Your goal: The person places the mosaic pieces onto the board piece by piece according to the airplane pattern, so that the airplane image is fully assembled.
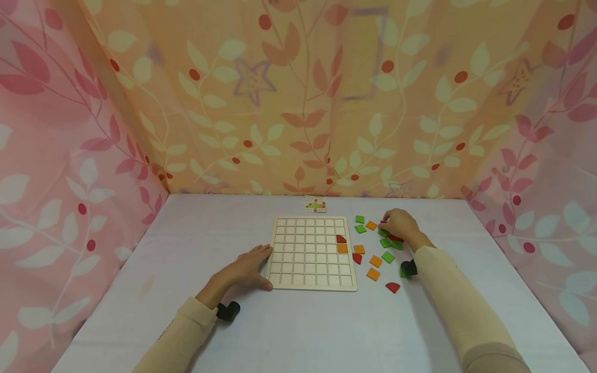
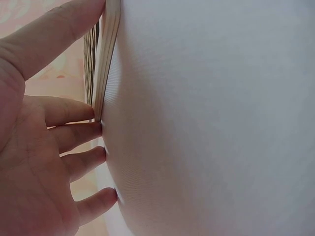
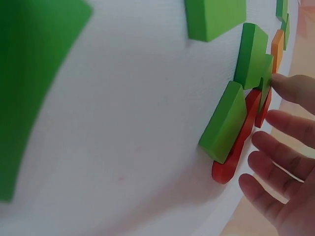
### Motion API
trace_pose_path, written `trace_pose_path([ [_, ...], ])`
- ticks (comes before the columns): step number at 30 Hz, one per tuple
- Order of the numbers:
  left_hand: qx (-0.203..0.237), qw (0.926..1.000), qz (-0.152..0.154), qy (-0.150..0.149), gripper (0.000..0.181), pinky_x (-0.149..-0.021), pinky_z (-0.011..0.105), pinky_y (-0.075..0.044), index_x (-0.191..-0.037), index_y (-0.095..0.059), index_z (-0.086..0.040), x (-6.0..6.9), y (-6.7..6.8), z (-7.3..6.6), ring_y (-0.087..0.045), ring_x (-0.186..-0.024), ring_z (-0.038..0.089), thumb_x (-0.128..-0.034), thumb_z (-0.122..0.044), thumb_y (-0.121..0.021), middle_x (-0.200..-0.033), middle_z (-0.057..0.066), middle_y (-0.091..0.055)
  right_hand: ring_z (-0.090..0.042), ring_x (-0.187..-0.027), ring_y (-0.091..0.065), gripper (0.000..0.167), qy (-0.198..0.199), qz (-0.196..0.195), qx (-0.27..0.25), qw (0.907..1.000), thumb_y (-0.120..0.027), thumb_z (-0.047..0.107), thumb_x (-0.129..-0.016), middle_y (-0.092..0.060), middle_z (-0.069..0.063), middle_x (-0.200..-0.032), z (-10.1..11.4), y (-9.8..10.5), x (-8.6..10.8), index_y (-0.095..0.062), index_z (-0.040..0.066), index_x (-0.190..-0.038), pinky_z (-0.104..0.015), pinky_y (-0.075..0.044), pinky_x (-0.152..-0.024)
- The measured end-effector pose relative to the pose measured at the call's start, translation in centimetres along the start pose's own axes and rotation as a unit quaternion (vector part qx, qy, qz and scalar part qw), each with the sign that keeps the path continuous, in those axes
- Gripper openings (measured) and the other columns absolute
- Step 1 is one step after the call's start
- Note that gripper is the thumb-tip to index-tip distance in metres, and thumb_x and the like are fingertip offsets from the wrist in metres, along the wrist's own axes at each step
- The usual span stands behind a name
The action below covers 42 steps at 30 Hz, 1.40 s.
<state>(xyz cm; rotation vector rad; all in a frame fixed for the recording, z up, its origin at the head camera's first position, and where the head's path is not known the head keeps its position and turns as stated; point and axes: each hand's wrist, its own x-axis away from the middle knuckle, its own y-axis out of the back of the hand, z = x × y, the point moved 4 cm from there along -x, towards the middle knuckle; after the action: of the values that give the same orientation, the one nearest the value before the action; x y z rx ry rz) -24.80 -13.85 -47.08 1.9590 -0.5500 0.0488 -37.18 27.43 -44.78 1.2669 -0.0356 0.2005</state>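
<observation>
In the head view, a square wooden grid board (image 1: pixel 305 252) lies on the table. One red quarter-circle piece (image 1: pixel 341 239) and one orange square (image 1: pixel 342 248) sit in cells at its right side. My left hand (image 1: pixel 249 267) rests against the board's left edge, fingers extended and thumb near the front corner; the left wrist view shows the board's edge (image 2: pixel 108 59) by the thumb. My right hand (image 1: pixel 402 225) is at the cluster right of the board. Its thumb and index fingertip reach a green square (image 3: pixel 266 73) and a red piece (image 3: pixel 264 110), with the fingers spread.
Loose orange squares (image 1: pixel 373 274), green squares (image 1: pixel 388 257) and red quarter-circles (image 1: pixel 393 287) lie scattered right of the board. A small pattern card (image 1: pixel 316 204) lies behind the board. Patterned cloth (image 1: pixel 303 103) encloses the table's back and sides.
</observation>
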Motion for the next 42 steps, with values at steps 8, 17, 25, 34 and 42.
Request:
trace_pose_path([
  [8, 0.003, 1.0000, 0.000, -0.004, 0.103, -0.118, 0.059, -0.020, -0.152, -0.031, -0.004, -0.05, -0.09, 0.10, -0.017, -0.151, 0.035, -0.0707, -0.035, -0.086, -0.161, 0.014, -0.025, -0.029, -0.088, -0.057, 0.037, -0.029, 0.016, 0.007, 0.9994, -0.065, 0.030, -0.091, -0.067, -0.020, -0.105, -0.06, -0.25, -0.41, -0.067, -0.003, -0.108, -0.042, -0.052, -0.081],
  [17, 0.007, 1.0000, -0.001, -0.007, 0.103, -0.118, 0.059, -0.020, -0.152, -0.031, -0.003, 0.00, -0.05, 0.06, -0.017, -0.151, 0.035, -0.0708, -0.035, -0.086, -0.161, 0.015, -0.026, -0.029, -0.085, -0.056, 0.035, -0.042, 0.020, 0.002, 0.9989, -0.066, 0.028, -0.091, -0.067, -0.019, -0.100, -0.16, -0.39, -0.68, -0.068, -0.003, -0.106, -0.039, -0.052, -0.078],
  [25, 0.006, 1.0000, 0.000, -0.007, 0.103, -0.118, 0.059, -0.020, -0.152, -0.031, -0.003, 0.04, -0.10, 0.13, -0.017, -0.151, 0.036, -0.0711, -0.035, -0.086, -0.161, 0.015, -0.026, -0.028, -0.085, -0.056, 0.034, -0.035, 0.010, 0.002, 0.9993, -0.066, 0.028, -0.091, -0.067, -0.019, -0.100, -0.13, -0.48, -0.65, -0.068, -0.003, -0.105, -0.040, -0.052, -0.079],
  [34, 0.008, 0.9999, 0.000, -0.007, 0.102, -0.119, 0.059, -0.020, -0.152, -0.031, -0.004, -0.05, -0.14, 0.09, -0.017, -0.151, 0.035, -0.0715, -0.036, -0.086, -0.161, 0.013, -0.025, -0.032, -0.093, -0.058, 0.037, -0.016, -0.010, 0.004, 0.9998, -0.066, 0.028, -0.091, -0.068, -0.022, -0.111, -0.33, -0.56, -0.40, -0.068, -0.003, -0.110, -0.046, -0.051, -0.087],
  [42, 0.004, 1.0000, 0.001, -0.008, 0.103, -0.119, 0.058, -0.019, -0.152, -0.030, -0.004, -0.03, 0.00, 0.17, -0.016, -0.151, 0.035, -0.0714, -0.036, -0.086, -0.162, 0.014, -0.024, -0.033, -0.093, -0.060, 0.038, 0.009, -0.028, -0.013, 0.9995, -0.067, 0.027, -0.090, -0.068, -0.022, -0.105, -0.38, -0.53, -0.06, -0.069, -0.005, -0.111, -0.048, -0.052, -0.087],
])
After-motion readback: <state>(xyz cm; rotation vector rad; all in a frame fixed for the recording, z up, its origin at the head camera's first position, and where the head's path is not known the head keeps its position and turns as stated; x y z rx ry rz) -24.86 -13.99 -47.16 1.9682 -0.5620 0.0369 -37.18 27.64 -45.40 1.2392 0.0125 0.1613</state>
